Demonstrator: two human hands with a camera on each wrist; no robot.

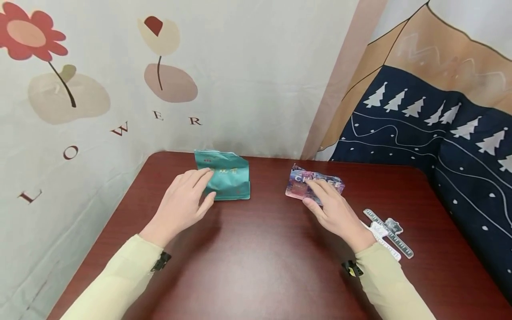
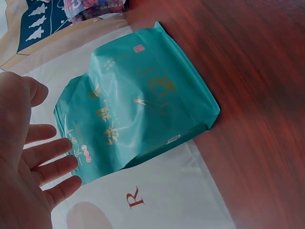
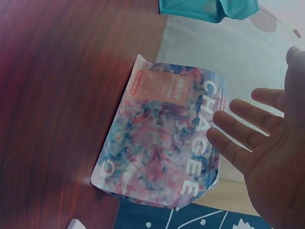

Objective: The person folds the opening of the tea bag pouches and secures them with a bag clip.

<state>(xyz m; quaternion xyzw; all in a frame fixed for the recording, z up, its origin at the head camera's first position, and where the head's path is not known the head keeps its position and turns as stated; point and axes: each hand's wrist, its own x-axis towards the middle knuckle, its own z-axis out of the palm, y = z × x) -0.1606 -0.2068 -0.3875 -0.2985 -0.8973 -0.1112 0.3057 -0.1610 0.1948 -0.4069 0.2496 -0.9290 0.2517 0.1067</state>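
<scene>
A teal foil pouch with gold writing stands near the back edge of the table. My left hand is before its left side, fingers loosely extended and holding nothing. In the left wrist view the fingertips overlap the edge of the teal pouch; contact is unclear. To the right is a smaller pink and blue pouch marked CHAGEE. My right hand hovers at it, fingers spread and thumb apart. The right wrist view shows that hand beside the lettered part of the CHAGEE pouch, gripping nothing.
A grey ruler-like clip and a white clip lie beside my right wrist, the white one partly hidden by it. Behind the dark red wooden table hangs a pale printed curtain; a navy tree-patterned cloth is on the right.
</scene>
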